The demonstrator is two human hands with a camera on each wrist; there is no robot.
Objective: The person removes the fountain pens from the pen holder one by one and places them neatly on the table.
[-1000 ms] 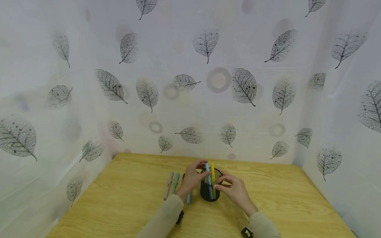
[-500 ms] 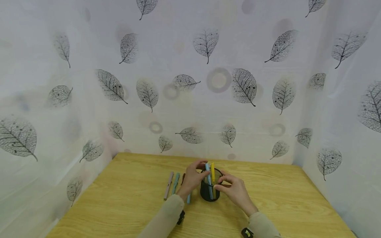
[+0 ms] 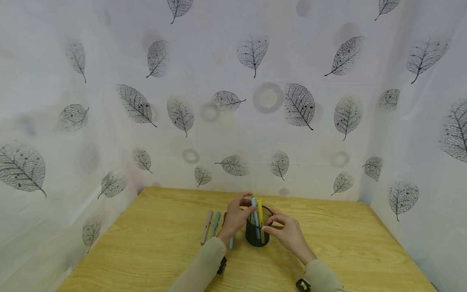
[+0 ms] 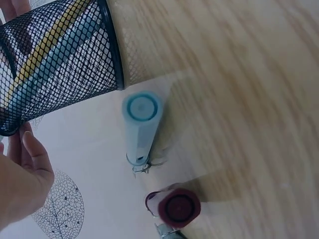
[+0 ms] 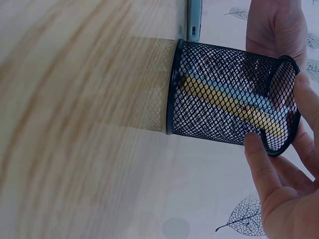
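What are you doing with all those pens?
A person has both hands at a black mesh pen cup on the wooden table. The left hand holds a blue pen standing in it beside a yellow pen. The right hand steadies the cup's rim. More pens lie left of the cup.

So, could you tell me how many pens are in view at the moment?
6: a blue pen and a yellow pen in the mesh cup; pink, teal, light-blue and red on the table. Hands may hide others.
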